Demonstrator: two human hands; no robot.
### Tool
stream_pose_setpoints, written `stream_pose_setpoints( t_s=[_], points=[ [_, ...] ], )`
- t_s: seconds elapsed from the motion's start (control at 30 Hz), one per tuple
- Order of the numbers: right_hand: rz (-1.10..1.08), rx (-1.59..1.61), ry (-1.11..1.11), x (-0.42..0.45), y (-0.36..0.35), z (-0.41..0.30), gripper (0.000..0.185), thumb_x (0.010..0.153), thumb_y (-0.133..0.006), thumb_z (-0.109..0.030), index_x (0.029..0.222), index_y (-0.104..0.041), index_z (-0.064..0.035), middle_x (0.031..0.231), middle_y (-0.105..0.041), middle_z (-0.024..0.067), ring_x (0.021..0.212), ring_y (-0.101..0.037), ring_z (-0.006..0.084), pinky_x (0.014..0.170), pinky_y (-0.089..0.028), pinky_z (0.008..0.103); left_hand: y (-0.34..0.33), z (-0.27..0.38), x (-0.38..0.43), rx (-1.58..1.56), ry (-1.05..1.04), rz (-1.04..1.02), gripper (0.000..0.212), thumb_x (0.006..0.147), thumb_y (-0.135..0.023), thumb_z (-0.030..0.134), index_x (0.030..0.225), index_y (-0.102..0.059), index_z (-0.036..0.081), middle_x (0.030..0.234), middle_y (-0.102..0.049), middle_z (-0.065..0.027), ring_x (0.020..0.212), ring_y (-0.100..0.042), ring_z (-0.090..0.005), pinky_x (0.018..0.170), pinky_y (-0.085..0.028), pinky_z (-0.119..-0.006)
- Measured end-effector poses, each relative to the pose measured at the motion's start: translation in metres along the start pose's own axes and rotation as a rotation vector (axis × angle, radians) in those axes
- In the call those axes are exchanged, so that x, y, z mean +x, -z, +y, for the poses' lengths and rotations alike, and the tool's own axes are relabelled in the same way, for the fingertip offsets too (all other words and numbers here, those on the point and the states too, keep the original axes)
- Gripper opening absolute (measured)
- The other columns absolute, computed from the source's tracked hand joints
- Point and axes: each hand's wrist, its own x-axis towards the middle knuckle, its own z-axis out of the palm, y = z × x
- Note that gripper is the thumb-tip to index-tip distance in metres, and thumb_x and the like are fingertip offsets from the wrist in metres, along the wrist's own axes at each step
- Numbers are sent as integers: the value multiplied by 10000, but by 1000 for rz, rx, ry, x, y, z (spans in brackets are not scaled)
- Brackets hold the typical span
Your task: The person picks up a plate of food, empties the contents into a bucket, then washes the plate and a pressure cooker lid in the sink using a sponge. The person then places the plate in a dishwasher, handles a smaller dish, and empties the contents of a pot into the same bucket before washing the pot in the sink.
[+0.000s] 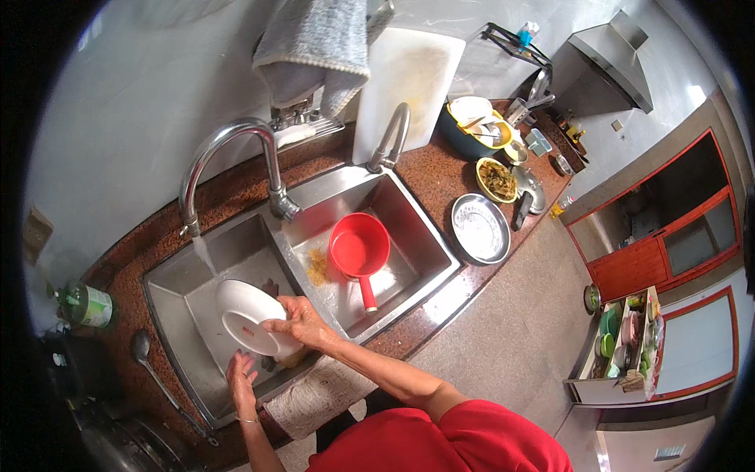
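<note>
My right hand [304, 323] grips the rim of a white bowl [250, 321], tilted with its underside showing, over the left basin of a steel double sink [203, 301]. My left hand [240, 374] is near the bowl's lower left side, fingers apart, holding nothing. Water [204, 256] runs from a chrome faucet [221, 133] behind the bowl. A red plastic dipper [360, 245] lies in the right basin beside a yellowish scrubbing mesh [317, 267]. Small dark things lie partly hidden behind the bowl in the left basin.
A metal ladle [168, 383] and a green bottle [88, 304] stand left of the sink. To the right are a steel basin [481, 229], a bowl of cooked food [497, 180] and a dish tub [466, 138]. A cloth [321, 392] covers the front edge; a second faucet [400, 133] rises behind.
</note>
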Motion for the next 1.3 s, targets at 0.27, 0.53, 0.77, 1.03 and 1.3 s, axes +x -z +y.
stream_pose_setpoints(
  t_s=[0.27, 0.53, 0.77, 1.03, 1.3],
  points=[
    [85, 29, 45, -34, 77, -55, 227, 767, -706, -94, 961, -627, -5, 831, -655, 19, 731, -581, 64, 642, -467, 230, -90, 20, -35, -22, -171, -49, 584, 888, -539, 424, 1321, -434, 47, 1246, -531, -125, 1152, -502, -268, 930, -366, -424],
    [-94, 616, -153, -33, 164, -57, 241, 760, -710, -33, 989, -638, -3, 909, -669, 55, 783, -617, 113, 703, -509, 269, -221, 27, -65, -886, -226, -198, 535, 951, -422, 409, 1347, -366, 53, 1375, -407, -102, 1248, -409, -247, 1024, -352, -478],
    [159, 553, -264, -63, 270, -84, 313, 755, -710, -53, 1042, -600, 6, 1009, -652, 107, 898, -628, 213, 839, -511, 360, -283, 16, -44, -502, -140, 130, 490, 891, -578, 348, 1237, -487, 13, 1228, -539, -127, 1101, -532, -216, 924, -442, -387],
    [132, 575, -156, -80, 299, -101, 295, 787, -682, -72, 1044, -590, 39, 1006, -654, 101, 886, -626, 169, 856, -490, 308, -273, 132, 83, 426, -752, 389, 385, 802, -681, 206, 1100, -584, -17, 864, -661, -108, 746, -617, -157, 658, -502, -297],
    [158, 592, -118, -100, 333, -119, 294, 784, -694, -66, 1040, -595, 41, 970, -657, 108, 854, -628, 152, 798, -520, 304, -284, 165, 125, 321, -736, 242, 78, 809, -649, 105, 831, -631, 31, 687, -557, 29, 550, -465, -31, 476, -401, -186]
  ],
)
